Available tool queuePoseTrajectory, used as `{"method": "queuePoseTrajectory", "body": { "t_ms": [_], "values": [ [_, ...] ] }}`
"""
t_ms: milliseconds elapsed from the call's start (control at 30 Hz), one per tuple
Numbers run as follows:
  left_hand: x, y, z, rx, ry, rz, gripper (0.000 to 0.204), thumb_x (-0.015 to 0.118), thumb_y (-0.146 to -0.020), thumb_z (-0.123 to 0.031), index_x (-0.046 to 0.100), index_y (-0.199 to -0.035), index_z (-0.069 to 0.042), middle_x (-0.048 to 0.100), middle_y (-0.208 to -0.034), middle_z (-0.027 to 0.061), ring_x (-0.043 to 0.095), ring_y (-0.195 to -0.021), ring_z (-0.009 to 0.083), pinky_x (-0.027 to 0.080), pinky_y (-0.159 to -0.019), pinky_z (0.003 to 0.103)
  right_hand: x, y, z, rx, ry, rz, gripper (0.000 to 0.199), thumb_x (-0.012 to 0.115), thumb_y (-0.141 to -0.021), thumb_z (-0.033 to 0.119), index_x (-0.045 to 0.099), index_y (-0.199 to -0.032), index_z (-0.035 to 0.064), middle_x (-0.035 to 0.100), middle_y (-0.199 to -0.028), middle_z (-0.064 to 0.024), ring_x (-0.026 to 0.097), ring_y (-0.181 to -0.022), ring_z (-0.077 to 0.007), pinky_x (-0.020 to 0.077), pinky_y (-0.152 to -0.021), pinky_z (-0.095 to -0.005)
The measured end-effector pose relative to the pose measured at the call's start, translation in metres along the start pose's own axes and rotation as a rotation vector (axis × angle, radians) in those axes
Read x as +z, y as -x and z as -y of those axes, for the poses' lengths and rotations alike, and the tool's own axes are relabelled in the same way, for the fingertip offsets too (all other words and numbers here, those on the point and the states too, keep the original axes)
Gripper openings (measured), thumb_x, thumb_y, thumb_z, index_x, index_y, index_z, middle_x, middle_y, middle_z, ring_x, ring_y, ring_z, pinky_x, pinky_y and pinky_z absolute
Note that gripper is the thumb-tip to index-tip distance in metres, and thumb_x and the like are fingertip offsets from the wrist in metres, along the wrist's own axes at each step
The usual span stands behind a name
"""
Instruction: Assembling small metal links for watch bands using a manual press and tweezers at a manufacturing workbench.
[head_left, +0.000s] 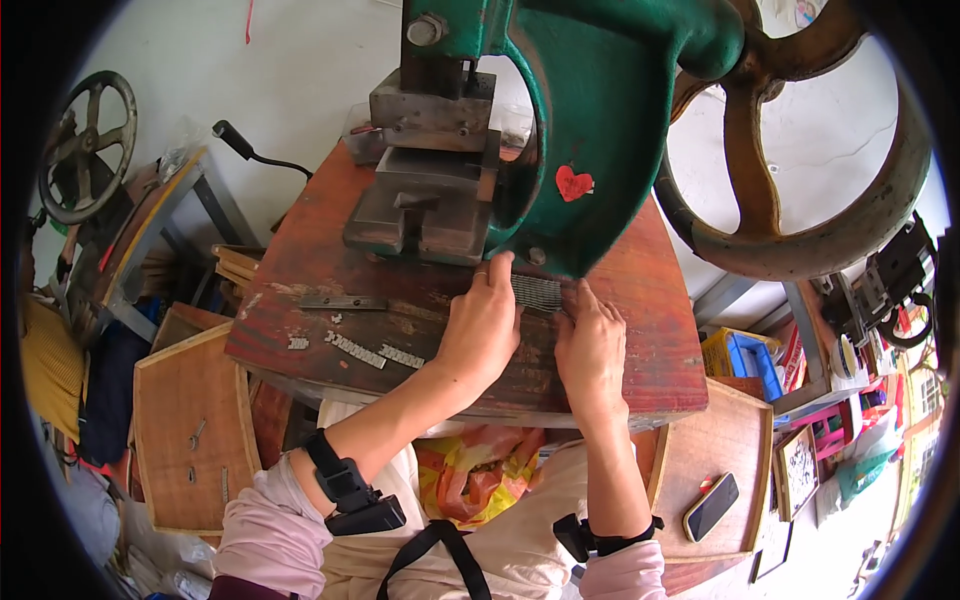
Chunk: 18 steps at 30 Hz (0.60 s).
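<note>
At the front of the red-brown wooden bench (640, 370), my two hands flank a small grey block of ribbed metal link strips (537, 293) lying side by side. My left hand (483, 322) has its fingers pressed together along the block's left edge, by the foot of the green press (610, 120). The fingers of my right hand (593, 345) close against the right edge. To the left lie short metal link strips (355, 349), like pieces of watch band, and a flat steel bar (343, 302) with holes. The undersides of the strips are hidden.
The press's steel die block (425, 200) stands behind my hands, its large handwheel (750, 150) at the right. Wooden trays flank my lap: the left tray (190, 430) holds small tools, the right one a phone (711, 507). A bright plastic bag (480, 470) sits between my legs.
</note>
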<state>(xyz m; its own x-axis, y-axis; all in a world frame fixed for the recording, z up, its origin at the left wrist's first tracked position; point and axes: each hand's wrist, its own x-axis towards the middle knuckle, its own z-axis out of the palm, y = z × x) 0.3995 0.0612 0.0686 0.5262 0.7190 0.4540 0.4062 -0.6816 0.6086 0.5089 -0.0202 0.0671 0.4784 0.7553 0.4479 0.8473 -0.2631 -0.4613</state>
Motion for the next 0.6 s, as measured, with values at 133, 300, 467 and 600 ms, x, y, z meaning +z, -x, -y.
{"method": "queuePoseTrajectory", "body": {
  "t_ms": [133,300,467,600],
  "values": [
    [0.002,0.000,0.003,-0.015,0.032,0.005,0.054,0.066,-0.073,-0.003,0.037,-0.118,0.002,0.057,-0.103,0.0273,0.058,-0.090,0.0425,0.049,-0.074,0.046,0.005,0.002,-0.007,-0.005,0.027,-0.028,0.041,0.058,-0.076,0.002,0.050,-0.115,-0.0081,0.060,-0.104,-0.0195,0.054,-0.105,-0.0322,0.0346,-0.097,-0.0420],
    [-0.004,0.004,-0.008,-0.028,0.039,0.013,0.056,0.066,-0.076,-0.008,0.035,-0.121,0.003,0.055,-0.104,0.0283,0.057,-0.091,0.0422,0.049,-0.075,0.046,-0.007,0.011,0.003,-0.056,0.037,-0.078,0.042,0.061,-0.075,0.004,0.051,-0.115,-0.0054,0.061,-0.104,-0.0162,0.050,-0.110,-0.0332,0.0338,-0.096,-0.0431],
    [-0.046,0.035,-0.003,0.020,0.096,-0.022,0.049,0.066,-0.078,-0.012,0.043,-0.119,0.001,0.055,-0.111,0.0231,0.059,-0.093,0.0377,0.050,-0.079,0.039,-0.020,0.042,0.013,-0.083,-0.046,-0.188,0.040,0.063,-0.076,0.003,0.053,-0.113,-0.0037,0.061,-0.103,-0.0151,0.047,-0.113,-0.0323,0.0336,-0.096,-0.0419],
    [-0.108,0.100,0.018,-0.113,0.313,-0.107,0.037,0.066,-0.080,-0.013,0.051,-0.112,-0.001,0.063,-0.097,0.0149,0.064,-0.085,0.0233,0.051,-0.075,0.031,-0.027,0.101,0.023,-0.181,-0.200,-0.222,0.037,0.065,-0.074,0.001,0.055,-0.110,-0.0011,0.061,-0.101,-0.0139,0.054,-0.104,-0.0315,0.0422,-0.088,-0.0416]
  ]
}}
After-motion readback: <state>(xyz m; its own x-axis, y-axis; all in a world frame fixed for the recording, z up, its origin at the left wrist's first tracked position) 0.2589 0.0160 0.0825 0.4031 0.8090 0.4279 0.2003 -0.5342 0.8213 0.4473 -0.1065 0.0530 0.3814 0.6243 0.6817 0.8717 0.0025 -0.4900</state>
